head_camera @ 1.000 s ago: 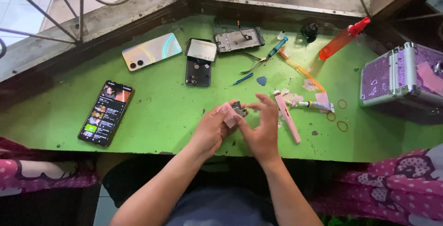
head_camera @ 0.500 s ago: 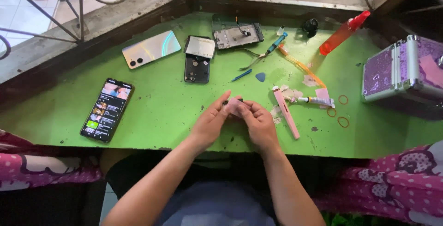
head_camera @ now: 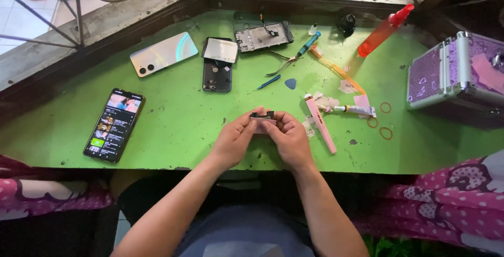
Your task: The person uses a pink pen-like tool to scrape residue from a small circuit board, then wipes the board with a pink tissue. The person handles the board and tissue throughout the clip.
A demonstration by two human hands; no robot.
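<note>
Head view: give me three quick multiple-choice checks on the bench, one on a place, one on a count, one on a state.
1. Where is the lit phone?
A. On the bench's left part
B. Inside the purple case
C. Under the red bottle

2. How many orange rubber rings lie on the green bench?
A. One
B. Three
C. Six

3. How is the small dark part held?
A. Lying loose on the bench
B. Pinched between both hands
C. By the right hand alone

Answers:
1 A: it lies far left of the hands.
2 B: three rings sit right of the glue tube.
3 B: left hand and right hand both grip it.
</note>
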